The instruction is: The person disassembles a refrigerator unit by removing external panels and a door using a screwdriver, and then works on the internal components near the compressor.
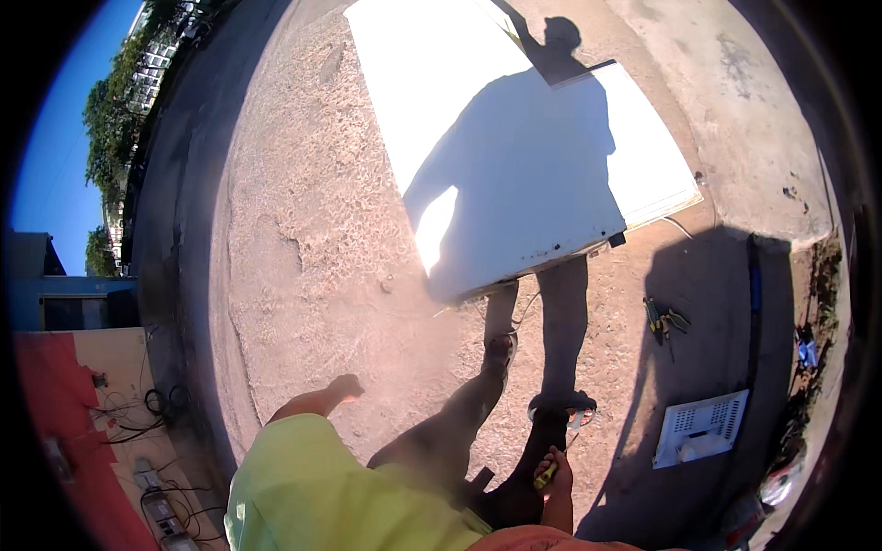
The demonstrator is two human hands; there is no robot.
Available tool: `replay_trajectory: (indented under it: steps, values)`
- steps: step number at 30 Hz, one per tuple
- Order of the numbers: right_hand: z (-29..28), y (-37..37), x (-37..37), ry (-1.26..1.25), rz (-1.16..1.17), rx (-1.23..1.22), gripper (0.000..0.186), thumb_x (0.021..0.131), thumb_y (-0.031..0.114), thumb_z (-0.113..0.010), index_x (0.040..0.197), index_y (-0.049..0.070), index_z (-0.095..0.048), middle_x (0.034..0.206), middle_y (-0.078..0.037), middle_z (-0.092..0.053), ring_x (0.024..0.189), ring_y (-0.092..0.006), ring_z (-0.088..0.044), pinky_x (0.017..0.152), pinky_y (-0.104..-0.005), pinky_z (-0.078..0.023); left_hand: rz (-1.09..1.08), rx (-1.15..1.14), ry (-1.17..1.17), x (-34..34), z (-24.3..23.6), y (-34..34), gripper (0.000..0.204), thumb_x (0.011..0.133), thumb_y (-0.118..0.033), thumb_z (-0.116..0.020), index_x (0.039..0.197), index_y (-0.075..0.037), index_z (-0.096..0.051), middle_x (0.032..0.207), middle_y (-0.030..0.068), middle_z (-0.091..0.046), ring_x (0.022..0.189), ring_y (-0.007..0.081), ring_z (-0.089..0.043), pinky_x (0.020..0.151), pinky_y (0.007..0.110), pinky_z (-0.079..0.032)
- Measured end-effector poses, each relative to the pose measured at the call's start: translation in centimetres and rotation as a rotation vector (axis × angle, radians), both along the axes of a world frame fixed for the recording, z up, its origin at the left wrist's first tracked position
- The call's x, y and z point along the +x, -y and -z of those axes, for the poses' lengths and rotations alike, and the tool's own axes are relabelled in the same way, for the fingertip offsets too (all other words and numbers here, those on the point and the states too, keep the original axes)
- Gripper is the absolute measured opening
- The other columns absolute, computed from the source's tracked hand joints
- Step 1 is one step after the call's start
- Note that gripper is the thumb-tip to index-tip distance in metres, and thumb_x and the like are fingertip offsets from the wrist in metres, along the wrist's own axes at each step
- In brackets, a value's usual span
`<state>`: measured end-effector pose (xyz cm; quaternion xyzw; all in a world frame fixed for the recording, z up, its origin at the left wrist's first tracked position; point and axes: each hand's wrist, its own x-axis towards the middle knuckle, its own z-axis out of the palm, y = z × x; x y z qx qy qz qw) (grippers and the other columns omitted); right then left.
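My right hand (556, 476) is closed round the yellow-and-black handle of a screwdriver (546, 475), low beside my right leg. A thin shaft seems to point up from the fist. My left hand (346, 387) hangs out to the left above the rough ground, touching nothing; its fingers are too unclear to read. Ahead of my feet lies a large white box-shaped appliance (533, 174), like a refrigerator laid down. My shadow covers much of its top. Small dark fittings and a loose cable show along its near edge.
Pliers (675, 320) and another hand tool (653, 317) lie on the ground to the right. Nearer me is a white slotted plastic panel (700, 428) with a white piece on it. Cables (156, 404) and power strips (163, 514) lie by the wall at far left.
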<state>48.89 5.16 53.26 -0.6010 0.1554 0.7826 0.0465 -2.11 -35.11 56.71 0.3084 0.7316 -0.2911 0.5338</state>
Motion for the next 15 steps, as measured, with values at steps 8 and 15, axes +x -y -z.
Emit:
replay_trajectory:
  steps: [8,15]
  values:
    - [-10.5,-6.4,-2.8,0.098,-0.299,0.429,0.012,0.095,0.023,-0.059,0.105,0.017,-0.057,0.075,-0.004,-0.057,0.056,-0.0188,-0.053,0.044,-0.0327,-0.043,-1.463,0.354,0.15,8.0,-13.9,-8.1,0.024,0.093,-0.024,-0.058,0.071,-0.019,-0.05,0.074,-0.0041,-0.054,0.067,0.0104,-0.057,0.055,0.026,-0.042]
    - [-10.4,-8.9,-2.4,-0.045,-0.555,0.475,0.011,0.093,0.017,-0.058,0.087,0.014,-0.049,0.074,-0.005,-0.053,0.057,-0.0192,-0.051,0.045,-0.0341,-0.041,-1.656,0.291,0.025,21.5,-15.0,7.0,0.024,0.096,-0.028,-0.067,0.109,-0.008,-0.067,0.093,0.009,-0.068,0.078,0.0217,-0.068,0.065,0.038,-0.054]
